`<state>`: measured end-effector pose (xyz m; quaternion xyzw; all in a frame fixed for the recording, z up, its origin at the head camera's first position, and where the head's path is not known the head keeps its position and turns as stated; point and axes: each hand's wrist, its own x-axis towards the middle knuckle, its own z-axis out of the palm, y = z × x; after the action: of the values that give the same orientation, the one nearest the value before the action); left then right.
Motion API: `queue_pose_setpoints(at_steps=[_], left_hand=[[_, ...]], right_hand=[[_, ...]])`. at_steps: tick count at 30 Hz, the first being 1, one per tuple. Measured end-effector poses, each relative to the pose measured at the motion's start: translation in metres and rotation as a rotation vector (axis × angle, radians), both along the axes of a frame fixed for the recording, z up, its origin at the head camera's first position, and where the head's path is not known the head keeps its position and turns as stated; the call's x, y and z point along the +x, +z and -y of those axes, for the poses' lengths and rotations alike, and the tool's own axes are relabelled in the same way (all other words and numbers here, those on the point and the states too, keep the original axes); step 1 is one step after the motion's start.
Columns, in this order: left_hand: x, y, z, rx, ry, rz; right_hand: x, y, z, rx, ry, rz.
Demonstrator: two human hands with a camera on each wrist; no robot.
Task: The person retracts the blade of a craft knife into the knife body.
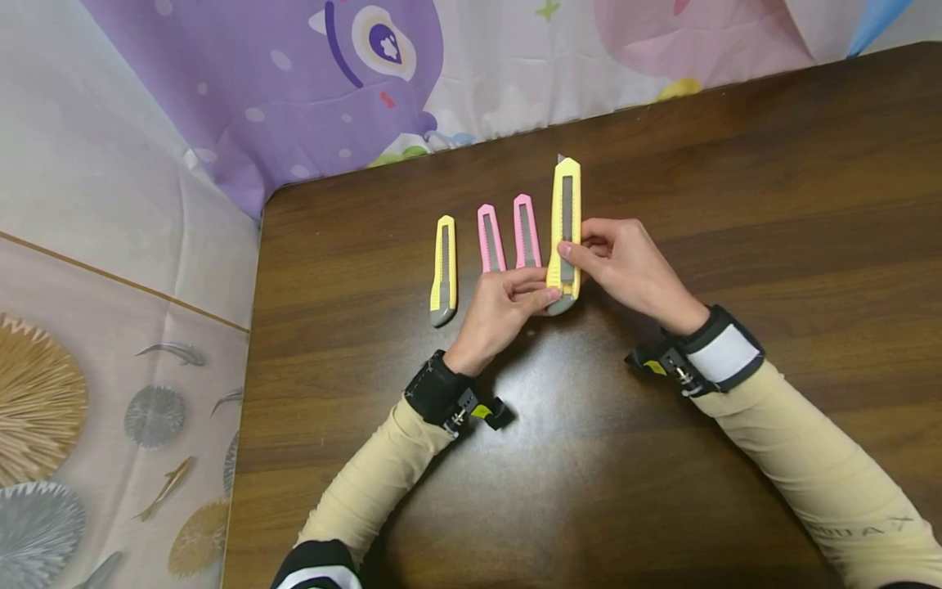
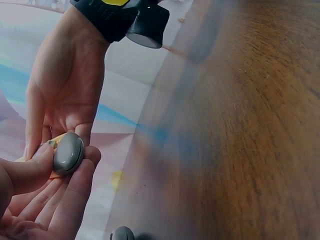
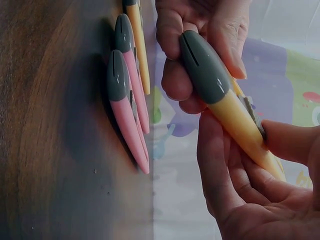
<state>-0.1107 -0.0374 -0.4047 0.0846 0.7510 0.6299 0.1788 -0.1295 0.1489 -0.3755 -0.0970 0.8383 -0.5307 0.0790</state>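
Observation:
Both hands hold one yellow utility knife (image 1: 567,196) above the table, its tip pointing away and a bit of blade showing at the top. The left hand (image 1: 500,311) pinches the knife's grey end between thumb and fingers. Higher up, the right hand (image 1: 636,266) grips the body, its thumb on the grey slider; in the right wrist view that thumb (image 3: 290,140) presses the slider from the side. On the table beyond the left hand lie two pink utility knives (image 1: 489,237), their lower ends hidden by it in the head view. Another yellow utility knife (image 1: 444,270) lies to their left.
The brown wooden table (image 1: 773,204) extends to the right and toward the body. Behind it hangs a cartoon-printed curtain (image 1: 508,74), and a patterned cloth (image 1: 110,368) covers the left side. Each wrist wears a black strap with a camera (image 1: 449,401).

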Motion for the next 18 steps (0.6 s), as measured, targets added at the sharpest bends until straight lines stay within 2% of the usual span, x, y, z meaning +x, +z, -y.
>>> queue_pose_setpoints(at_steps=[8,18], left_hand=[[0.0001,-0.0006,-0.0007,-0.048,-0.007,-0.038],[0.0006,-0.0007,-0.0007,-0.035,-0.013,0.006]], right_hand=[[-0.0011,-0.001,0.0004,0.032,-0.008,0.0],[0.0001,-0.0006,0.0006,0.051,0.037,0.043]])
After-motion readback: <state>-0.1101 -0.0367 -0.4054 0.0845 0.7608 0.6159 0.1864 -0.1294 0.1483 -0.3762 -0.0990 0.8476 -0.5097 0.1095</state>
